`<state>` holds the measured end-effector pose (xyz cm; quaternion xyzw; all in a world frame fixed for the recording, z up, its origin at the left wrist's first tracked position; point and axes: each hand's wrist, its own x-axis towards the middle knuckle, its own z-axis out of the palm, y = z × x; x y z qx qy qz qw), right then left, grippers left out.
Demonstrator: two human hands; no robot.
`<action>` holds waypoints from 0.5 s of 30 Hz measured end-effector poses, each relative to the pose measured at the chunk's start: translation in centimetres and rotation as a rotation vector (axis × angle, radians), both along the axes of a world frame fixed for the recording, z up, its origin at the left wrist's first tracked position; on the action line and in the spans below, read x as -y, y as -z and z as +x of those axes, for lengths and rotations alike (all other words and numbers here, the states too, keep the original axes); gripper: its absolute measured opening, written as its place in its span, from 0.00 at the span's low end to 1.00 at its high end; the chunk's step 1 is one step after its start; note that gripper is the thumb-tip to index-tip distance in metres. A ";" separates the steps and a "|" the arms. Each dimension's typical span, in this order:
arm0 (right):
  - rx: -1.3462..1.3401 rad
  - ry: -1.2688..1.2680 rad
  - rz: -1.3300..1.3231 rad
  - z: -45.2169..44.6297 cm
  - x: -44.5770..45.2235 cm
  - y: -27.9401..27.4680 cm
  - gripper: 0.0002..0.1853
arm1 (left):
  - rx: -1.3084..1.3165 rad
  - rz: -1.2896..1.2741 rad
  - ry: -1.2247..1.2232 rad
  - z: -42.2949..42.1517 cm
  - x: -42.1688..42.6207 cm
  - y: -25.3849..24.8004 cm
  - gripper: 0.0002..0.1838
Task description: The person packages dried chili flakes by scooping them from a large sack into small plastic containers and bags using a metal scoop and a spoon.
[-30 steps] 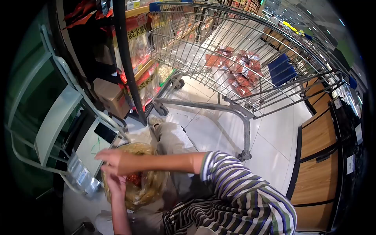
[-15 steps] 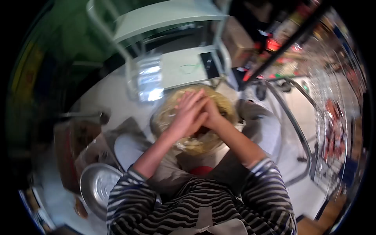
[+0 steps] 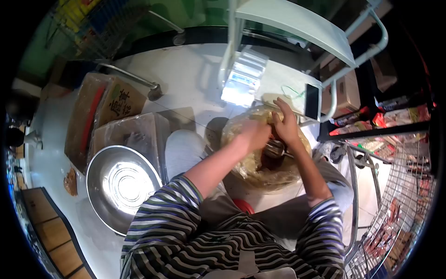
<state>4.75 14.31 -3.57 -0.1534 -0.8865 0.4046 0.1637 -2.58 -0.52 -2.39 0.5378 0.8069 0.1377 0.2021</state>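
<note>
A round container lined with a yellowish plastic bag (image 3: 251, 174) stands between my knees, with something dark and reddish inside. My left hand (image 3: 254, 135) is over the bag's opening; it is smeared by motion and its fingertips are hidden. My right hand (image 3: 285, 124) is at the far right of the opening, its fingers stretched out and apart. Below the hands, inside the bag, lies a shiny clear or metallic object (image 3: 274, 149) whose kind I cannot make out.
To the left are a wide metal basin (image 3: 100, 190), cardboard boxes (image 3: 125, 100) and a clear-plastic-wrapped box (image 3: 160, 135). Ahead stands a pale rack (image 3: 292, 23) with clear plastic packs (image 3: 244, 76) and a black phone-like slab (image 3: 312, 101). A wire cart (image 3: 395, 209) is on the right.
My hands were pressed together over the bag; now they are apart, the right one spread. The view has swung left, so the basin and boxes show more fully.
</note>
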 end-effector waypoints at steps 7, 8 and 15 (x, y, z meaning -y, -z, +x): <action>0.337 -0.085 0.745 -13.0 -1.3 6.3 0.45 | -0.004 -0.048 -0.064 -1.9 1.4 -1.1 0.09; 0.337 -0.086 0.752 -13.8 -1.1 6.7 0.44 | -0.051 -0.084 -0.063 -2.3 1.6 -0.9 0.10; 0.007 -0.081 0.868 -14.4 -1.6 10.4 0.30 | -0.006 -0.022 -0.140 -2.9 2.4 0.2 0.10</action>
